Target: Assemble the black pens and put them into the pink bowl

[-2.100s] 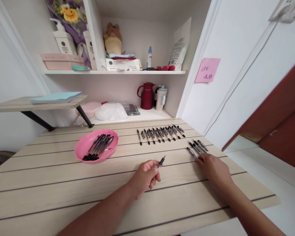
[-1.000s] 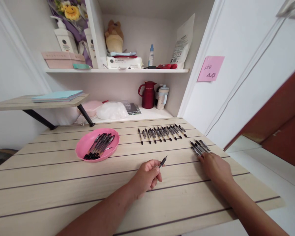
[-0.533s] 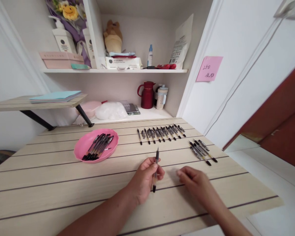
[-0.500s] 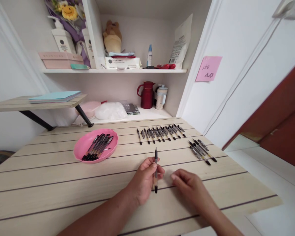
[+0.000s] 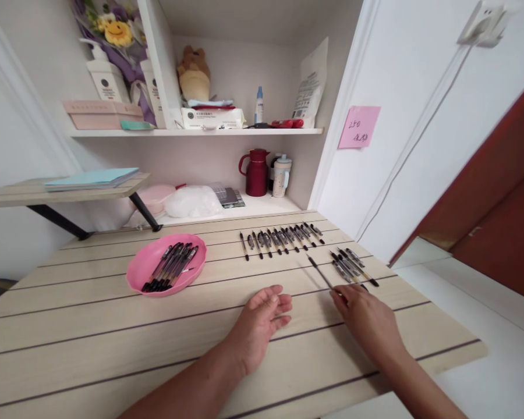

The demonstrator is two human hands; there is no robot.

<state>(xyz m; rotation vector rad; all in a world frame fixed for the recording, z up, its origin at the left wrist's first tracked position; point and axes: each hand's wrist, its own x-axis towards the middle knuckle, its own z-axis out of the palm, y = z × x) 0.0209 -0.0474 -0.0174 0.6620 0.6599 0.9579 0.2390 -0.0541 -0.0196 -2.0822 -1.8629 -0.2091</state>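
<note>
Between the fingers of my right hand (image 5: pixel 367 314) is a black-tipped pen (image 5: pixel 319 271), gripped near its rear end with the point slanting up and left. Just beyond that hand lies a small group of pens and caps (image 5: pixel 351 265), partly hidden by my fingers. My left hand (image 5: pixel 264 314) rests near the middle of the table, palm turned inward, fingers loosely apart and holding nothing. A long row of pens with caps between them (image 5: pixel 279 240) lies farther back. To the left, a pink scalloped dish (image 5: pixel 135 269) holds several capped pens (image 5: pixel 170 266).
The striped wooden table (image 5: pixel 113 361) ends at the right. Behind it a white shelf (image 5: pixel 201 132) holds a plush toy, wipes and bottles. Below stand a red jug (image 5: pixel 257 173) and a pale cup (image 5: pixel 282 176). A small raised stand (image 5: pixel 9 195) is at the left.
The pen has passed from my left hand to my right, which has moved right and forward toward the smaller pen group. My left fingers have loosened. The view has shifted slightly.
</note>
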